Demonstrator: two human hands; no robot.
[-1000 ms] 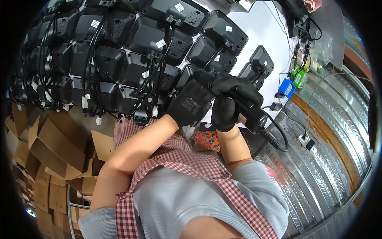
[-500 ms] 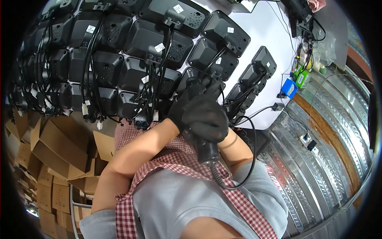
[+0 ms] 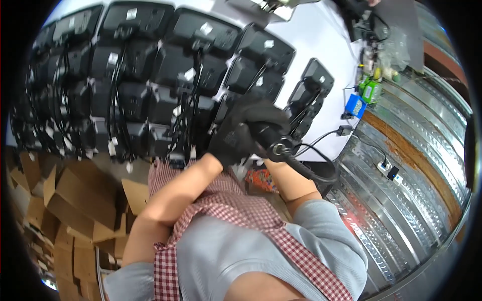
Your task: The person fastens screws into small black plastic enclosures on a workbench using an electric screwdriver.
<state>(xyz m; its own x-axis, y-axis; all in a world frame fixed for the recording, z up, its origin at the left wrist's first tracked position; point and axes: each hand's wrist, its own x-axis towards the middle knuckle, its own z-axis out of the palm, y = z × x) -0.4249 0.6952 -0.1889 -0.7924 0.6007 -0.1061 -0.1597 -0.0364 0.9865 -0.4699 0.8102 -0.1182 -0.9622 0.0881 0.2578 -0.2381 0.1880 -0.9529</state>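
Observation:
My right hand (image 3: pixel 266 114), in a black glove, is closed round a black corded electric screwdriver (image 3: pixel 279 146). The tool is tilted, with its cord end facing up toward me and its tip hidden below the glove. My left hand (image 3: pixel 232 141), also gloved in black, is close against the right one; its fingers are hidden and blurred. Both hands are over the near end of rows of black plastic housings (image 3: pixel 193 70), which lie back side up with small white labels, speaker holes and black cables. The housing right under my hands is mostly covered.
The white table (image 3: pixel 306 45) bears the rows, and another short row (image 3: pixel 314 83) lies to the right. A blue box (image 3: pixel 355 106) and a green box (image 3: pixel 371 92) are by its right edge. Cardboard boxes (image 3: pixel 83 195) crowd the lower left. The screwdriver's cord (image 3: pixel 326 173) loops beside my right forearm.
The screwdriver has swung from pointing its cord end toward my body to tilting up and right, and the right hand has turned with it. The left hand has drawn in, and the view has shifted.

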